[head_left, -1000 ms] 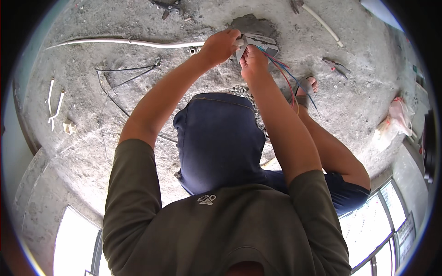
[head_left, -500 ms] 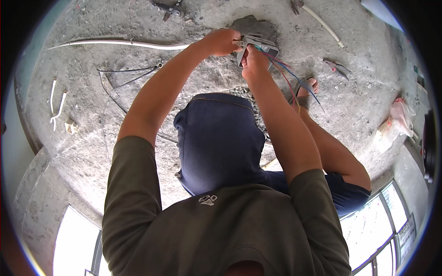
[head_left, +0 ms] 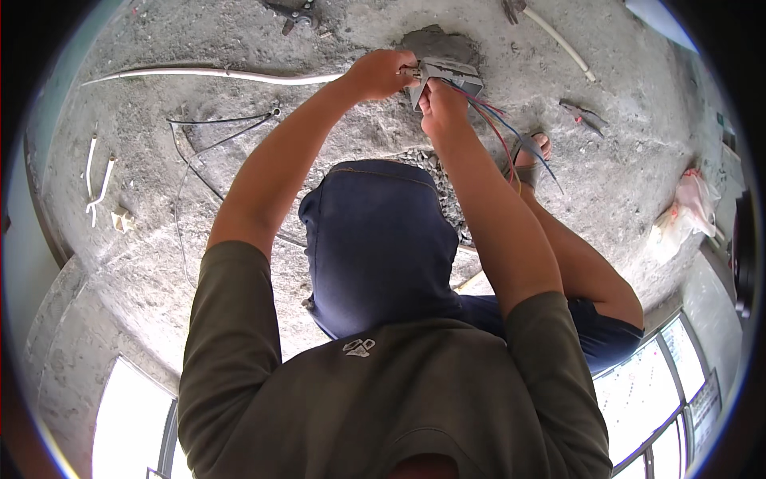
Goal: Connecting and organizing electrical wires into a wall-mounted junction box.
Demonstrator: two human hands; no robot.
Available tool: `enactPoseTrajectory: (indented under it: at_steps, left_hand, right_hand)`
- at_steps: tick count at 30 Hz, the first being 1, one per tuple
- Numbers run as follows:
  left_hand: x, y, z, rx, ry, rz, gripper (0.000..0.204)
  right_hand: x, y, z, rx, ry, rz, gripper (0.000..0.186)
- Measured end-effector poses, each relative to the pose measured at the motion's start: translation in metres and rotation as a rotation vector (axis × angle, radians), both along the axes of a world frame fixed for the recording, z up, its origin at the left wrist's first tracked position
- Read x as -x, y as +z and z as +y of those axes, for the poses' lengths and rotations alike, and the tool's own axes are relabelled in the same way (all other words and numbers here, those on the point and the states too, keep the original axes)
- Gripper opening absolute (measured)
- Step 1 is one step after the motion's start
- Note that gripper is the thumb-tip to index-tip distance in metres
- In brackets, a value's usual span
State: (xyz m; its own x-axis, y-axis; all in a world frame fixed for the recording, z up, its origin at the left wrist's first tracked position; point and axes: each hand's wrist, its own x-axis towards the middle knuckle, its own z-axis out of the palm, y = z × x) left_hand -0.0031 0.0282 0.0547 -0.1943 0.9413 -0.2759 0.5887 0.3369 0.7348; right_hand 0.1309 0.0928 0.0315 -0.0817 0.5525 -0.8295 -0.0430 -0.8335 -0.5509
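My left hand (head_left: 383,73) is closed at the end of a long white conduit (head_left: 263,77), where a small pale fitting (head_left: 410,73) meets the left side of a grey electrical box (head_left: 452,73). The right hand (head_left: 444,108) has its fingers curled over the near wall of that box, with the fingertips partly hidden. Red, blue and other coloured wires (head_left: 499,120) come out of the box past my right hand and hang toward my foot. Wet grey mortar (head_left: 439,44) lies just behind the box.
Pliers with red on the handles (head_left: 584,118) lie on the rough concrete to the right. A dark cutting tool (head_left: 292,14) and a short conduit piece (head_left: 558,44) lie farther off. Black cable (head_left: 199,180) loops at left; a white plastic bag (head_left: 686,211) sits at far right.
The box has tilted slightly and my right hand has shifted a little on its near wall. My left hand stays at the fitting; the wires have moved slightly.
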Motion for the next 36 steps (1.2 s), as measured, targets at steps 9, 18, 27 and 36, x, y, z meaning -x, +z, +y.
enactPoseTrajectory:
  at_steps: [9,18,27,36]
  left_hand:
    - [-0.011,-0.017,-0.011,-0.021,-0.035,0.069,0.034]
    - [-0.009,-0.009,-0.006,-0.097,-0.014,0.212,0.037]
    - [0.006,-0.003,0.009,0.15,-0.133,-0.105,0.028]
    - [0.002,-0.005,-0.001,0.199,-0.045,-0.126,0.035]
  right_hand:
    - [0.002,0.008,0.0,0.11,0.06,-0.045,0.007]
    - [0.006,0.011,0.005,0.062,-0.004,-0.028,0.017]
    - [-0.003,0.021,0.001,0.052,-0.009,-0.024,0.014]
    - [-0.045,0.091,-0.002,-1.016,0.765,-0.379,0.016]
